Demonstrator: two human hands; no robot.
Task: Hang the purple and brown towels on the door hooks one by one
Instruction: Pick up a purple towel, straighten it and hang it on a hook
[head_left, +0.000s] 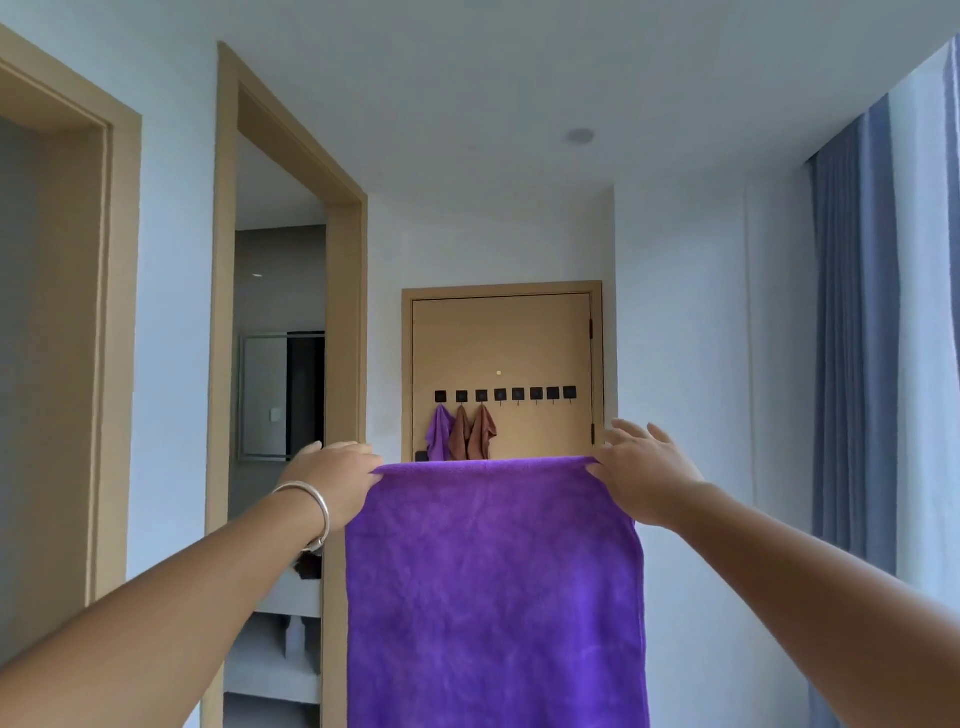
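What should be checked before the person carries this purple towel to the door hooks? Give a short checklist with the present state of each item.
1. Left hand pinches the top left corner of the held purple towel: ok.
2. Right hand holds the top right corner: ok.
3. Towel spread flat, top edge level: ok.
4. Free hooks on the door: ok; the three leftmost carry a hung purple towel and two brown towels, the five hooks to their right look bare.
5. Hanging loop on the held towel: cannot tell.
6. Floor path to the door: cannot tell, hidden by the towel.
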